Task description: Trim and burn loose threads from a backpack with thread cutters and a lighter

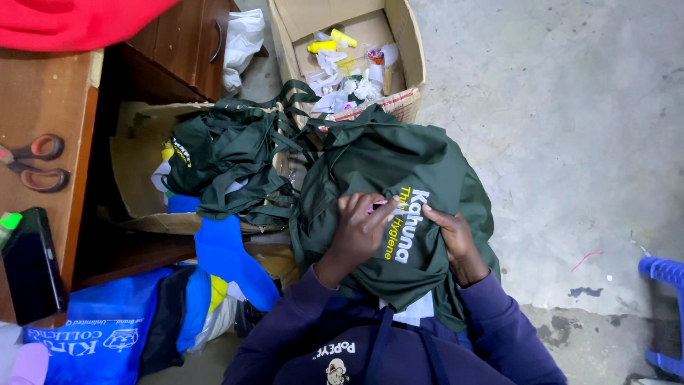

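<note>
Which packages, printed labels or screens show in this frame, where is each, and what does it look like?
Cardboard box: top centre, open, brown, holding scraps.
Printed logo: on the dark green garment under both hands, white and yellow.
Blue bag: bottom left, white print.
Phone: left desk, dark screen.

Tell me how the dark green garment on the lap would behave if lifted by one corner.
The dark green garment is probably floppy: it drapes in soft folds over the lap under both hands, left hand and right hand. Its smooth, faintly shiny cloth suggests it is light and slightly slippery. Its loose straps would likely dangle.
</note>
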